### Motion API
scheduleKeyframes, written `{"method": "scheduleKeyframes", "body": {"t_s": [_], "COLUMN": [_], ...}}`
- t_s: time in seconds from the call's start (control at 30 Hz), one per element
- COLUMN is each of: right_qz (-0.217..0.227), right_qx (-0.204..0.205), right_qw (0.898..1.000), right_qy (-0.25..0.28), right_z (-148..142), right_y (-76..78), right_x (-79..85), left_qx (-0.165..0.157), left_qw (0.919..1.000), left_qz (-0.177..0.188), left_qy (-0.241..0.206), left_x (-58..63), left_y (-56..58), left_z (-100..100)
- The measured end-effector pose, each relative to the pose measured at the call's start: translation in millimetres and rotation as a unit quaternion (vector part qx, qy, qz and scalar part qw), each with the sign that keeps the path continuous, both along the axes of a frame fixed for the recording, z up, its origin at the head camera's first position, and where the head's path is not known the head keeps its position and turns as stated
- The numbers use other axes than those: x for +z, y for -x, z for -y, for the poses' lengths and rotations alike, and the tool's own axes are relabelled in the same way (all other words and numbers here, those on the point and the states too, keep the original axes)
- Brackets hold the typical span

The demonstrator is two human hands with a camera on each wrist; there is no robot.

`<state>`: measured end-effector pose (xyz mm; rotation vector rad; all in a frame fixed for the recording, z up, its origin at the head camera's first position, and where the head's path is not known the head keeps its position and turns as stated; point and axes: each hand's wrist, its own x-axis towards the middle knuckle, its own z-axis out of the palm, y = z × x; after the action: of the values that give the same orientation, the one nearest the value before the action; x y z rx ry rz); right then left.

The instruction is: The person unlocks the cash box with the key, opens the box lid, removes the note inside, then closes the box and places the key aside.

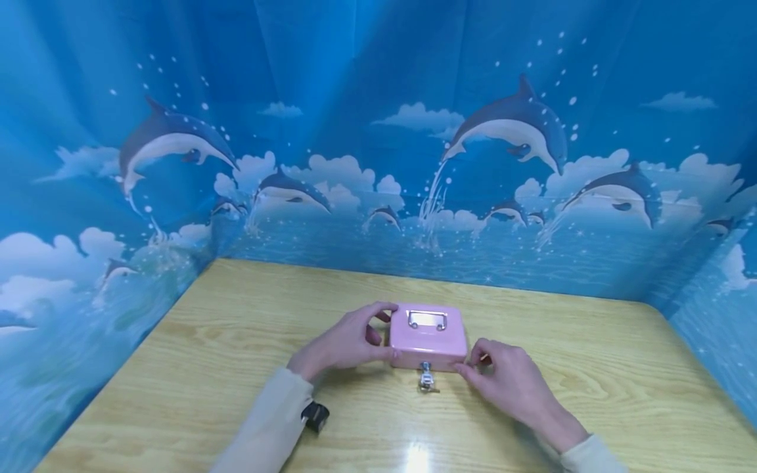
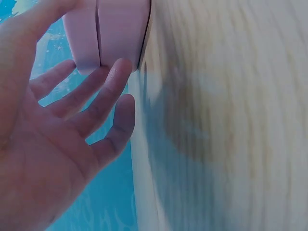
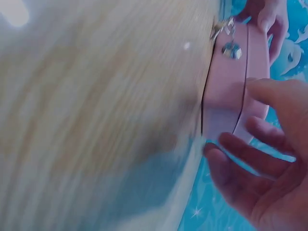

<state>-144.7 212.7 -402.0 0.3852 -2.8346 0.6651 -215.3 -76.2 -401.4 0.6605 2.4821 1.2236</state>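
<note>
A small pink cash box sits shut on the table, a wire handle on its lid. Keys hang from the lock on its front face; the lock also shows in the right wrist view. My left hand grips the box's left end, thumb at the front corner and fingertips toward the back. With the thumb on the front near the lid seam and the fingers bent at the right end, my right hand holds the right front corner.
The box stands on a light wood-grain table. Behind and beside the table hangs a blue curtain printed with dolphins and clouds. A black device is at the left sleeve's cuff.
</note>
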Motion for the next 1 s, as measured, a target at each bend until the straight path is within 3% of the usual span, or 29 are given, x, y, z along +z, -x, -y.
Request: {"method": "scheduleKeyframes", "body": {"t_s": [0.13, 0.33, 0.6, 1.0], "right_qz": [-0.046, -0.041, -0.032, -0.003], "right_qx": [0.038, 0.092, 0.099, 0.079], "right_qw": [0.997, 0.991, 0.989, 0.99], "right_qy": [0.045, 0.09, 0.105, 0.117], "right_z": [-6, -10, -10, -7], "right_y": [6.2, 14.7, 20.9, 16.4], "right_x": [-3.9, -9.4, -11.4, -9.2], "left_qx": [0.001, 0.0, 0.003, -0.001], "left_qw": [1.0, 0.9999, 0.9989, 0.9991], "left_qz": [-0.001, -0.012, -0.041, -0.038], "left_qy": [0.004, 0.002, 0.02, 0.017], "left_x": [-0.3, -2.0, 0.2, -1.2], "left_y": [-0.2, -1.1, -3.4, -3.0], "left_z": [0, -1, -2, 2]}}
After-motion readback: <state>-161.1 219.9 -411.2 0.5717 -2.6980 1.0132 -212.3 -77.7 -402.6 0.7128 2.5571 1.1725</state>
